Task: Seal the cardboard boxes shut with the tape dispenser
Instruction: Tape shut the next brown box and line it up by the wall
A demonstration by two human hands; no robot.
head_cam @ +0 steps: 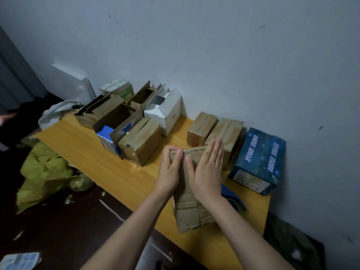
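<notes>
A small brown cardboard box [190, 209] lies on the yellow table [101, 158] in front of me, its top flaps closed. My left hand [169, 170] grips the box's far left edge, fingers curled over it and thumb on top. My right hand [208, 170] lies flat on the right flap, fingers straight, pressing it down. The blue tape dispenser [234, 198] sits on the table just right of the box, partly hidden behind my right wrist.
Closed brown boxes [202, 127] [226, 137] and a dark blue printed box [259, 160] line the wall at right. At left stand a taped brown box [142, 141], several open boxes [116, 115] and a white box [167, 112]. A yellow-green bag [42, 172] lies on the floor.
</notes>
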